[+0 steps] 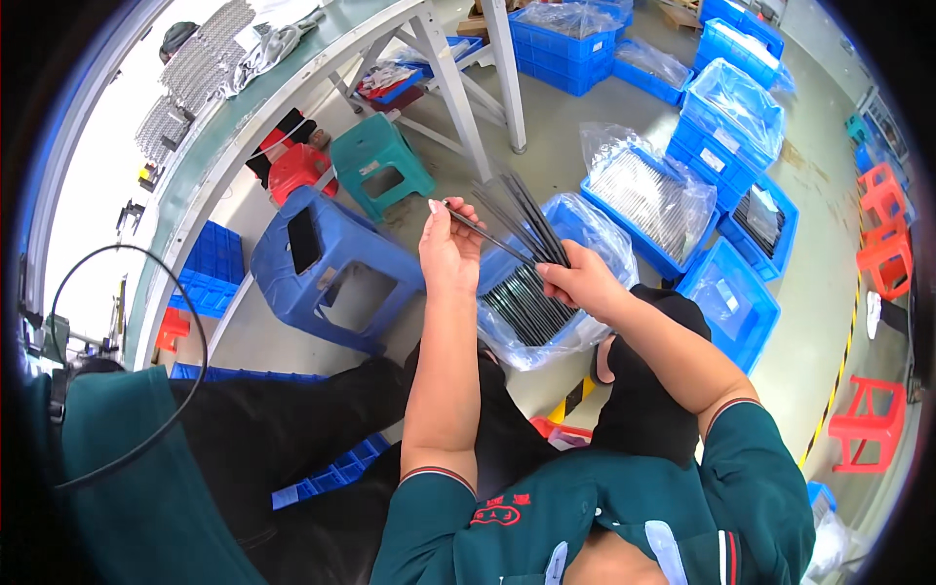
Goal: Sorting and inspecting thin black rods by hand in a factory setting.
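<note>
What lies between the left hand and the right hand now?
In the head view, a slim dark rod slants from the left hand to the right hand, which grips a bundle of dark rods.

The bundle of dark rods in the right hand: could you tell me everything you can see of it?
The bundle of dark rods is made of thin, straight, stiff-looking lengths, grey to black; whether metal or plastic is unclear, as is their number. The right hand grips it near one end; the far ends fan apart, pointing forward and left. It hangs above the plastic-lined blue bin. A single rod from the left hand reaches toward its gripped end; contact is unclear.
</note>
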Demonstrator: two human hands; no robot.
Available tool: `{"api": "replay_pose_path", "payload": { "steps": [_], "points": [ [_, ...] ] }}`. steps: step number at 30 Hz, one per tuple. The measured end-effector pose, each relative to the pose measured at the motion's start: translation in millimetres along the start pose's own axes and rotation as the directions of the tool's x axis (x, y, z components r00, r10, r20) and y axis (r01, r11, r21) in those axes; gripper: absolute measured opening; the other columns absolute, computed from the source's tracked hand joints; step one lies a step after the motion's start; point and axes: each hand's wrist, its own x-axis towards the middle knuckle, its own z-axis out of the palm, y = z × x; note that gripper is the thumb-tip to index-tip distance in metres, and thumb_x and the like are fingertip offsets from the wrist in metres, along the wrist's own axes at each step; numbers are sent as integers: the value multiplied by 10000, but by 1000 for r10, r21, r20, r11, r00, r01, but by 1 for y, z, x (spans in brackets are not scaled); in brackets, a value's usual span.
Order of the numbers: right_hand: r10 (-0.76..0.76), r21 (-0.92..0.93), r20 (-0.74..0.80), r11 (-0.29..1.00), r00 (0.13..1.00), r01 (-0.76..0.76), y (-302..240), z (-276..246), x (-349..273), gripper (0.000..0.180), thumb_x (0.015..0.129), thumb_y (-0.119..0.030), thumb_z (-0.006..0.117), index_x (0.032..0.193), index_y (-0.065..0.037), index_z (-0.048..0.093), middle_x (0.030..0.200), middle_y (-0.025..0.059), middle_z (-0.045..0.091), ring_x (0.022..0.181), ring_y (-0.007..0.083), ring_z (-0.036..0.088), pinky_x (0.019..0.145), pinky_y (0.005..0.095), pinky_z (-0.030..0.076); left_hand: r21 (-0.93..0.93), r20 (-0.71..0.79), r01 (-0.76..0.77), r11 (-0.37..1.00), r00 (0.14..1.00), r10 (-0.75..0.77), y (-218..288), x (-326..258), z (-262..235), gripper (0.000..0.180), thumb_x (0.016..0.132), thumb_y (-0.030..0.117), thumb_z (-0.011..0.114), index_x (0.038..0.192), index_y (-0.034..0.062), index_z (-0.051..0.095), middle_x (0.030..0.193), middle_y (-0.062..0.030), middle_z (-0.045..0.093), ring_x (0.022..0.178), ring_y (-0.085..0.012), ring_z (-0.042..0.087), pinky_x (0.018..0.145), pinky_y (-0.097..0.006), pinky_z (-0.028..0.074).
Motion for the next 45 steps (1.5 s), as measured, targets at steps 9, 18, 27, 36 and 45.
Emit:
{"api": "replay_pose_path", "payload": {
  "steps": [9, 18, 27, 36, 45],
  "points": [
    [118, 84, 32, 989, 992, -121, -6, -5, -4, 182, 853, -163, 586, 855, -38, 454, 625, 23, 522, 456, 64, 430, 391, 201, 333, 123, -3, -59, 991, 998, 60, -14, -2, 7, 269, 900, 303, 557, 890, 36, 583, 794, -51, 597, 734, -135, 571, 663, -276, 492],
    [191, 337, 121, 915, 974, -221, -8, -10, -7, 170, 852, -133, 584, 848, -44, 439, 640, 36, 499, 456, 78, 415, 384, 215, 314, 147, 75, -110, 983, 992, 100, -23, -3, 23, 266, 915, 297, 532, 898, 34, 567, 789, -47, 569, 714, -131, 532, 668, -272, 452],
    [213, 469, 240, 829, 947, -305, -12, -12, -12, 169, 856, -134, 582, 841, -59, 431, 635, 34, 480, 456, 75, 392, 379, 217, 297, 250, 141, -160, 955, 982, 127, -18, -2, 28, 251, 931, 296, 489, 850, 66, 546, 730, -19, 545, 658, -106, 505, 611, -236, 404],
    [59, 585, 122, 802, 991, -120, -12, -18, 4, 140, 881, -164, 546, 883, -44, 472, 658, 43, 495, 483, 98, 440, 389, 230, 351, 417, 245, -7, 909, 964, -105, -55, -36, 38, 243, 923, 256, 512, 823, 42, 569, 658, -13, 548, 548, -90, 492, 553, -219, 392],
    [-125, 436, -186, 878, 975, 196, -10, -42, 26, 156, 834, -165, 630, 881, -91, 501, 609, -34, 461, 461, 27, 397, 378, 188, 272, 522, 245, -33, 852, 963, -113, -45, -32, 35, 267, 952, 277, 445, 840, 58, 549, 646, 8, 529, 538, -44, 384, 501, -194, 302]
  ]
}}
